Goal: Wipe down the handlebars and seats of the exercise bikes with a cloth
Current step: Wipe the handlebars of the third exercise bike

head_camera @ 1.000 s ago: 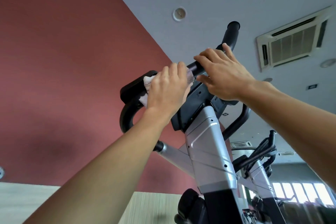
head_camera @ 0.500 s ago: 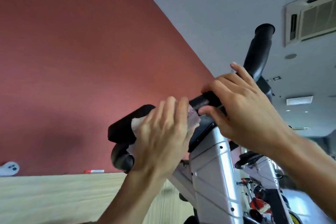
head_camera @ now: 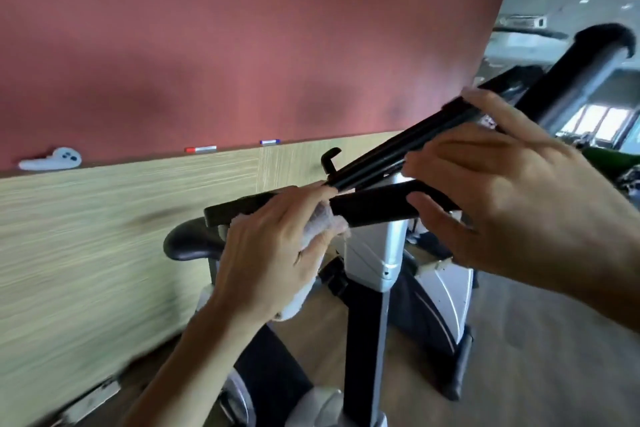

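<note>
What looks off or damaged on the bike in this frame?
Nothing stands out as damaged or spilled. The left hand grips the white cloth around the black handlebar, and the right hand holds the console edge. The picture is motion-blurred, so fine scuffs can't be ruled out.

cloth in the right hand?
No, the white cloth is bunched under the left hand against the black handlebar; the right hand grips the bar bare.
</note>
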The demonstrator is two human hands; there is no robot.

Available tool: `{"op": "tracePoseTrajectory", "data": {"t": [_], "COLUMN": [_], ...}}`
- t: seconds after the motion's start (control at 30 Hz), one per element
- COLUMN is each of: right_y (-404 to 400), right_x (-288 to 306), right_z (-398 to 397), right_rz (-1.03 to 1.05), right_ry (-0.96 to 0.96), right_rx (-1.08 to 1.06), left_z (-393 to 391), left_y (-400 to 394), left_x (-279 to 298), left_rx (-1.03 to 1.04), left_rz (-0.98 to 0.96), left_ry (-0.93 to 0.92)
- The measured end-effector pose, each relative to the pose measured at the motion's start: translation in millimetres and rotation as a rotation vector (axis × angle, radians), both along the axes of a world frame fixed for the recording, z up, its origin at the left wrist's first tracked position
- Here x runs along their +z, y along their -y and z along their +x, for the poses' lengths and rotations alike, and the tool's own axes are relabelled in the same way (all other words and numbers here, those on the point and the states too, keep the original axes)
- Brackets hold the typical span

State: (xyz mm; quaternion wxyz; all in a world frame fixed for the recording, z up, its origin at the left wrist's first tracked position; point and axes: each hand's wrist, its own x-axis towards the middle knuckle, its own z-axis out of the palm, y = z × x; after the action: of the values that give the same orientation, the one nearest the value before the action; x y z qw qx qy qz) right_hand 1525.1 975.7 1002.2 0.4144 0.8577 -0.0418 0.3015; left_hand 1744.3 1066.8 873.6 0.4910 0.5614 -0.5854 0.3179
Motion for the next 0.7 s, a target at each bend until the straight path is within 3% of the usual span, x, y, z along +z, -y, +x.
{"op": "tracePoseTrajectory", "data": {"t": [0.13, 0.43, 0.6, 0.7], "right_y": [0, 8, -2, -10], "right_x": [27, 45, 43, 39], "right_z": [-19, -46, -44, -37], "right_rz": [0.016, 0.126, 0.214, 0.246], "right_ry": [0.028, 0.038, 0.043, 0.086], "right_rx": [0.020, -0.208, -0.274, -0.323], "left_z": [-5, -45, -45, -42], "left_y": [-9, 67, 73, 61], "left_x": [40, 122, 110, 95], "left_rx": [-0.180, -0.810, -0.662, -0.484], "left_rz": [0.194, 0.430, 0.269, 0.349], "left_ry": [-0.152, -0.151, -0.066, 0.058]}}
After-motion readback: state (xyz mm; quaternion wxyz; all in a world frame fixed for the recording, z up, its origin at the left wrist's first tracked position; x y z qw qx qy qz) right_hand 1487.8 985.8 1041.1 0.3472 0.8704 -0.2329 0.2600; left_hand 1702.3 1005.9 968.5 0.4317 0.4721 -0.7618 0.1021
